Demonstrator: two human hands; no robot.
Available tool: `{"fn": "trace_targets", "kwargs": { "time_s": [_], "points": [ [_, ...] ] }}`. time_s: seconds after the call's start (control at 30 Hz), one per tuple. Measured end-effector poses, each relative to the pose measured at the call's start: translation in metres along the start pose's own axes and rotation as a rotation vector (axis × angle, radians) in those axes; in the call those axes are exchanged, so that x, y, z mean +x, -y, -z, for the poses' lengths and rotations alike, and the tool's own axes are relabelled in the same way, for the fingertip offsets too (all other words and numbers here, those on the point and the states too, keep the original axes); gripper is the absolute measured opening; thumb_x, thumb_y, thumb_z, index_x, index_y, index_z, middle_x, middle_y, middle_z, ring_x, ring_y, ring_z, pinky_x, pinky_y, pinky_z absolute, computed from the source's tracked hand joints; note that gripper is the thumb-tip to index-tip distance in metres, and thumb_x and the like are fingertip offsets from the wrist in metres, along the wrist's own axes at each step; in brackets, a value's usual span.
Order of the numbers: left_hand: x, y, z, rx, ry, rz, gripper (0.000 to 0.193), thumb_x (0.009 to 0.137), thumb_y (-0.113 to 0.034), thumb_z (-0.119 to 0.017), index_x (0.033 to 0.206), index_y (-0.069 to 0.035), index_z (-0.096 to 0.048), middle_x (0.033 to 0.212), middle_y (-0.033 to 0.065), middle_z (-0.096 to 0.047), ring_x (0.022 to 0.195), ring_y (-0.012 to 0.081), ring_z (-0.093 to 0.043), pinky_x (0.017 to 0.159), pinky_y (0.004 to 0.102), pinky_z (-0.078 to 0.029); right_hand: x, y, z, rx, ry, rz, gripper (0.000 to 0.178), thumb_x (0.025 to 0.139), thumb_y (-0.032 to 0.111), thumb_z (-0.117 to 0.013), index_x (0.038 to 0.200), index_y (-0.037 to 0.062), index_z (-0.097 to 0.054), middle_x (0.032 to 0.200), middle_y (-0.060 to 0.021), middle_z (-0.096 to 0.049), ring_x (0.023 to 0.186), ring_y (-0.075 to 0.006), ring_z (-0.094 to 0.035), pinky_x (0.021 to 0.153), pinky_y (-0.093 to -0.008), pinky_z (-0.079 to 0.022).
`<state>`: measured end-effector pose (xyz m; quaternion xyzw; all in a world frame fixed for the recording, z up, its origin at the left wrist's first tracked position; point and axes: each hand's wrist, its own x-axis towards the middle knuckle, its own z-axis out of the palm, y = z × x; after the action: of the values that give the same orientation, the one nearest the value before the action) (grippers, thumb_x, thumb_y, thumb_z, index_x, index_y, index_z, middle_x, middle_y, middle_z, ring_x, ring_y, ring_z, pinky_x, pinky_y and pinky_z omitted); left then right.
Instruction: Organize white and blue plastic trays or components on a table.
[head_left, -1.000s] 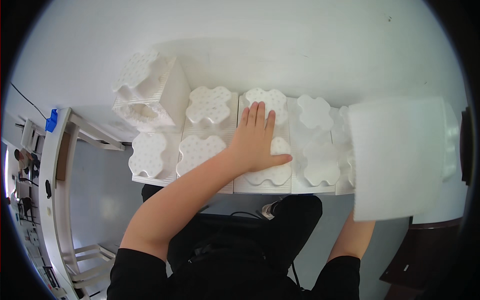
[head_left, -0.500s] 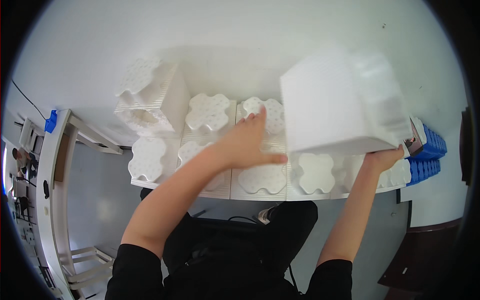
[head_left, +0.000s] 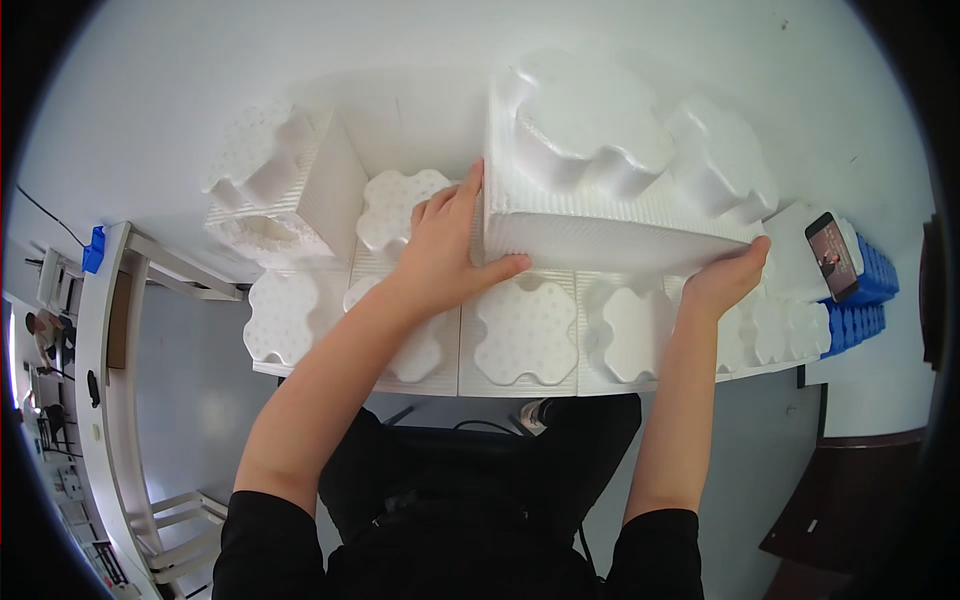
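Observation:
I hold a large white foam block (head_left: pixel 620 170) with two flower-shaped raised knobs, tilted above a row of matching foam blocks (head_left: pixel 525 335) on the white table (head_left: pixel 200 90). My left hand (head_left: pixel 440 250) presses against the block's left end, thumb under its lower edge. My right hand (head_left: pixel 730 275) grips its lower right corner. The block hides the foam pieces behind it.
Another foam block (head_left: pixel 275 190) stands tipped on its side at the left. A phone (head_left: pixel 830 255) lies on a blue crate (head_left: pixel 860 300) at the right. A white shelf frame (head_left: pixel 110 380) stands at the lower left, a dark cabinet (head_left: pixel 850 500) at the lower right.
My right hand has brought the big foam block from the right side in over the row. My left hand left the flat blocks and came up against the block's left end.

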<state>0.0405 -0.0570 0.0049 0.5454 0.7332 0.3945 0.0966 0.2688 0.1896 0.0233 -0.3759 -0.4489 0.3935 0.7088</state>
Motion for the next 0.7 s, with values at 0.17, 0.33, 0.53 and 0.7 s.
{"fn": "trace_targets", "kwargs": {
  "time_s": [0.17, 0.33, 0.53, 0.7],
  "points": [
    [-0.014, 0.005, 0.015, 0.244, -0.118, -0.051, 0.119, 0.08, -0.057, -0.089, 0.163, 0.009, -0.036, 0.133, 0.0248, -0.068, 0.128, 0.0391, -0.06, 0.12, 0.0547, -0.033, -0.01, -0.013, 0.003, -0.05, 0.085, -0.021, 0.053, 0.114, 0.04, -0.04, 0.12, -0.0076, -0.062, 0.123, -0.015, -0.065, 0.112, -0.0269, -0.058, 0.103, -0.0421, -0.046],
    [-0.013, 0.003, 0.008, 0.276, -0.111, -0.054, 0.117, 0.084, -0.061, -0.086, 0.162, 0.009, -0.035, 0.125, 0.0233, -0.072, 0.125, 0.0411, -0.062, 0.12, 0.0563, -0.032, 0.005, -0.029, 0.012, -0.108, 0.156, -0.024, 0.061, 0.115, 0.045, -0.037, 0.131, -0.0083, -0.063, 0.134, -0.0145, -0.065, 0.122, -0.0256, -0.059, 0.11, -0.0385, -0.044],
    [-0.016, 0.015, 0.002, 0.307, -0.084, -0.061, 0.118, 0.09, -0.066, -0.079, 0.165, 0.01, -0.029, 0.122, 0.0273, -0.072, 0.128, 0.0433, -0.061, 0.121, 0.0582, -0.03, 0.0, -0.024, 0.013, -0.088, 0.186, -0.07, 0.06, 0.115, 0.044, -0.039, 0.133, -0.0075, -0.064, 0.138, -0.014, -0.065, 0.125, -0.0268, -0.06, 0.111, -0.0385, -0.043],
    [-0.003, -0.001, 0.002, 0.282, -0.098, 0.028, 0.121, 0.091, -0.068, -0.076, 0.167, 0.01, -0.025, 0.121, 0.0284, -0.072, 0.128, 0.0441, -0.06, 0.121, 0.0572, -0.029, 0.037, -0.035, 0.026, -0.115, 0.335, -0.076, 0.058, 0.114, 0.043, -0.043, 0.136, -0.0058, -0.064, 0.137, -0.0127, -0.067, 0.125, -0.0257, -0.061, 0.11, -0.0377, -0.045]
  ]
}}
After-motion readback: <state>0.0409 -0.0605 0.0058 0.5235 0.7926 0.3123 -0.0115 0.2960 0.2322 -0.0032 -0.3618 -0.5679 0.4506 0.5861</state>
